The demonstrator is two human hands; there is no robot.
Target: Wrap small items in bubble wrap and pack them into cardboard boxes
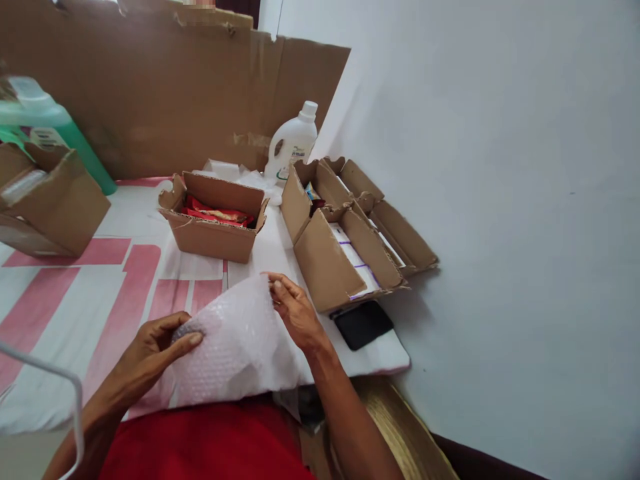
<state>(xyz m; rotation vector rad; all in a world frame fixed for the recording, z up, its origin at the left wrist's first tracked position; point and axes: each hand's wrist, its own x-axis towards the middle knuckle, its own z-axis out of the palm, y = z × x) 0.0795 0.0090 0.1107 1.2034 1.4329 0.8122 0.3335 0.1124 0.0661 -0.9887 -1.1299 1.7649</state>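
Observation:
A sheet or pouch of clear bubble wrap spans the space between my two hands at the table's near edge. My left hand pinches its left end, thumb on top, where something dark shows through the plastic. At the upper right corner, the fingers of my right hand are closed on the bubble wrap's edge. Whether the wrap is a flat sheet or a pouch I cannot tell. Just beyond it stands an open cardboard box with red packets inside.
Several open cardboard boxes with white cartons stand at the right by the wall. A black phone-like object lies before them. Behind are a white jug and a cardboard panel. Left are a green-filled bottle and another box.

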